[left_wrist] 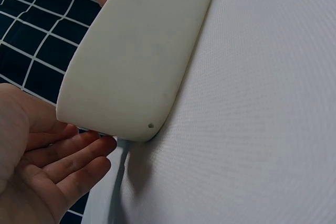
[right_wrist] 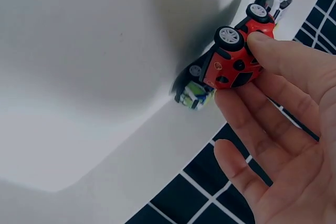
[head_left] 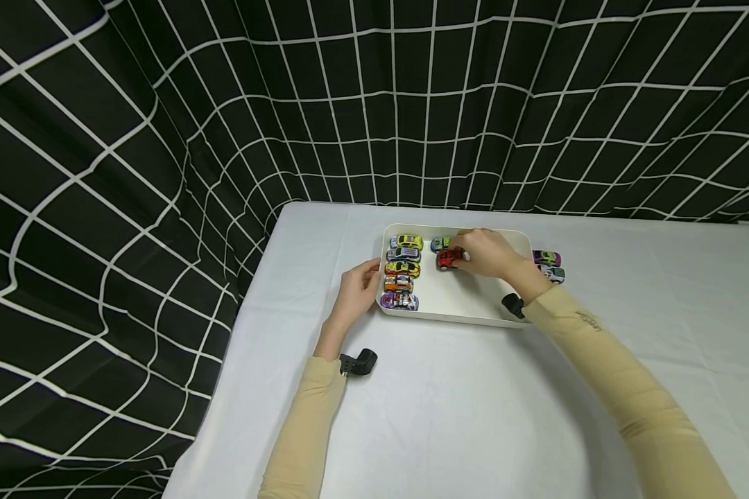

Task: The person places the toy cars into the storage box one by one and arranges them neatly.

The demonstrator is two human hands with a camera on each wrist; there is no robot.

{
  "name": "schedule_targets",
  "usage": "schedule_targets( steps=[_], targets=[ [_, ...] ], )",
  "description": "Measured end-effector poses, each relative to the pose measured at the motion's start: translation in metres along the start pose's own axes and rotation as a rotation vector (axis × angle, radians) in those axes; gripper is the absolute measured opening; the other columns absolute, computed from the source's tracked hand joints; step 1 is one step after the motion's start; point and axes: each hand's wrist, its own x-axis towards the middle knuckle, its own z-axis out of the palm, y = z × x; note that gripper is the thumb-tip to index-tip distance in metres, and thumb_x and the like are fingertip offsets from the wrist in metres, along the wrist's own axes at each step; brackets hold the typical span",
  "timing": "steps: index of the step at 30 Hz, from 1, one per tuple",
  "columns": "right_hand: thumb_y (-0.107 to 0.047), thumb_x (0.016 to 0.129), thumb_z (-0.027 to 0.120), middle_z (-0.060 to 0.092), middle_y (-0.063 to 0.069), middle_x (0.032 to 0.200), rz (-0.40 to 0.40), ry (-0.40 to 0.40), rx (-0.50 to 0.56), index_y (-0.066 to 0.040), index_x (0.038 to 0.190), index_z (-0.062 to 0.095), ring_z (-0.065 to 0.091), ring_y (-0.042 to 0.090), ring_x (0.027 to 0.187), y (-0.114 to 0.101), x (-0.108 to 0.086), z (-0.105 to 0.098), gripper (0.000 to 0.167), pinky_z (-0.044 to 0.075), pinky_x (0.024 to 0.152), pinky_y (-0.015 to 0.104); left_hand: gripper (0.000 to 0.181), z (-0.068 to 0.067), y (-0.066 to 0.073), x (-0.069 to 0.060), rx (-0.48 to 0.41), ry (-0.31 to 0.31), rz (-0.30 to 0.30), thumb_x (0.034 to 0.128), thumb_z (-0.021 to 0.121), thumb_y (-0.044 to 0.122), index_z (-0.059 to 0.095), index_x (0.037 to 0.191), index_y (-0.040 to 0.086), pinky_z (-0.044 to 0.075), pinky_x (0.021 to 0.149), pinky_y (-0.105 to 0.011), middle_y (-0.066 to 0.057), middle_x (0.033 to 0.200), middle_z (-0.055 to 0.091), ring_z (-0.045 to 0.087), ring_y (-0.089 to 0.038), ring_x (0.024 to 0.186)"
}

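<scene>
My right hand (head_left: 488, 252) pinches a red toy car (right_wrist: 236, 59) between thumb and fingers, inside the white tray (head_left: 462, 319). Just beyond it, by the tray's far wall, sits a green and blue toy car (right_wrist: 194, 95), partly hidden by the red one. Along the tray's left side stands a column of several toy cars, among them a yellow one (head_left: 407, 241) at the back and a purple and white one (head_left: 399, 301) in front. With fingers fairly straight, my left hand (left_wrist: 58, 166) touches the outside of the tray's left end.
Outside the tray's right end, a purple and green toy car (head_left: 546, 258) and a white one (head_left: 552, 274) lie on the white-covered table (head_left: 437, 409). Black cloth with a white grid (head_left: 362, 104) hangs behind the table and at the left.
</scene>
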Motion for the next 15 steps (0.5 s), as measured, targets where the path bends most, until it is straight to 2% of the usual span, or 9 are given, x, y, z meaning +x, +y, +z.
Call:
schedule_targets(
  steps=[4, 9, 15],
  targets=[
    [-0.009, 0.075, 0.075, 0.066, 0.009, 0.09, 0.004, -0.009, 0.0, -0.004, 0.09, 0.069, 0.06, 0.023, 0.077, -0.0011, 0.0037, 0.003, 0.017, 0.049, 0.074, 0.046, 0.034, 0.0002, -0.0001, 0.0002, -0.005, -0.003, -0.001, 0.0929, 0.05, 0.001, 0.052, 0.126, -0.008, 0.053, 0.082, -0.026, -0.023, 0.114, 0.061, 0.063, -0.027, 0.097],
    [-0.01, 0.075, 0.076, 0.064, 0.006, 0.083, 0.0, 0.002, 0.007, -0.006, 0.083, 0.067, 0.054, 0.021, 0.071, -0.0031, 0.0059, 0.0029, 0.013, 0.048, 0.068, 0.044, 0.034, 0.0004, -0.0003, 0.0005, -0.011, -0.002, 0.006, 0.0929, 0.05, 0.001, 0.052, 0.125, -0.008, 0.053, 0.081, -0.026, -0.022, 0.114, 0.061, 0.063, -0.027, 0.097],
    [-0.011, 0.075, 0.075, 0.062, 0.005, 0.081, 0.001, -0.003, 0.0, -0.007, 0.083, 0.067, 0.052, 0.02, 0.069, -0.0031, 0.008, 0.005, 0.012, 0.047, 0.066, 0.043, 0.034, 0.0004, -0.0005, 0.0007, -0.009, 0.002, 0.01, 0.0925, 0.05, 0.001, 0.052, 0.125, -0.008, 0.053, 0.082, -0.026, -0.023, 0.114, 0.061, 0.063, -0.027, 0.097]
  ],
)
